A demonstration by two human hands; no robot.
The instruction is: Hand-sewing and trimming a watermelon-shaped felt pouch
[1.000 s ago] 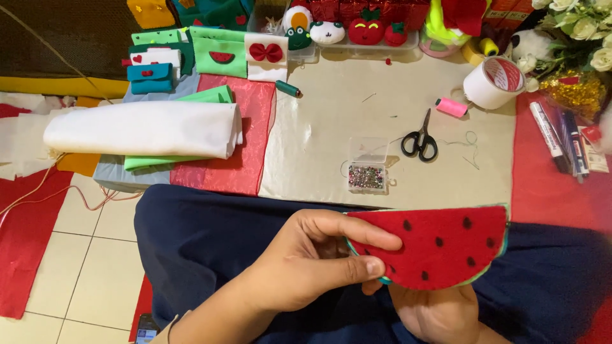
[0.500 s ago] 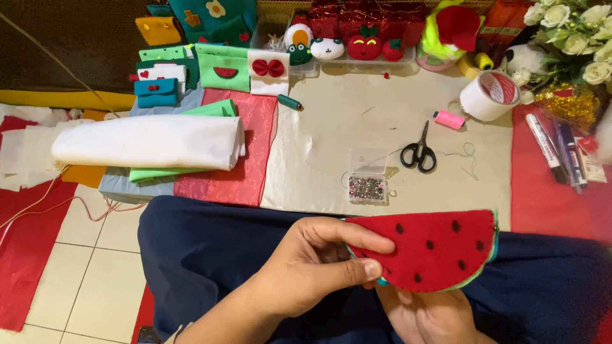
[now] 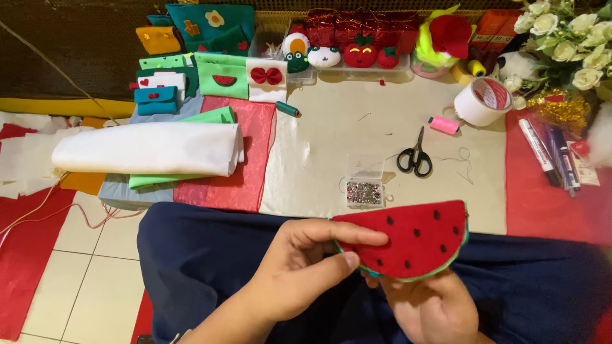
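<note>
A felt watermelon slice (image 3: 414, 239), red with black seed dots and a green rim, is held over my lap. My left hand (image 3: 299, 267) pinches its left corner between thumb and forefinger. My right hand (image 3: 430, 306) supports the slice from beneath, mostly hidden under it. Dark blue cloth (image 3: 210, 255) covers my lap below both hands.
Black scissors (image 3: 414, 156), a clear box of beads (image 3: 364, 185), a pink spool (image 3: 444, 125) and a tape roll (image 3: 483, 100) lie on the beige mat (image 3: 331, 127). A white fabric roll (image 3: 150, 150) rests on felt sheets at left. Felt pouches, plush toys and white flowers line the back.
The view has shifted slightly; the slice and both hands sit a little lower in the frame. The grip on the slice is unchanged.
</note>
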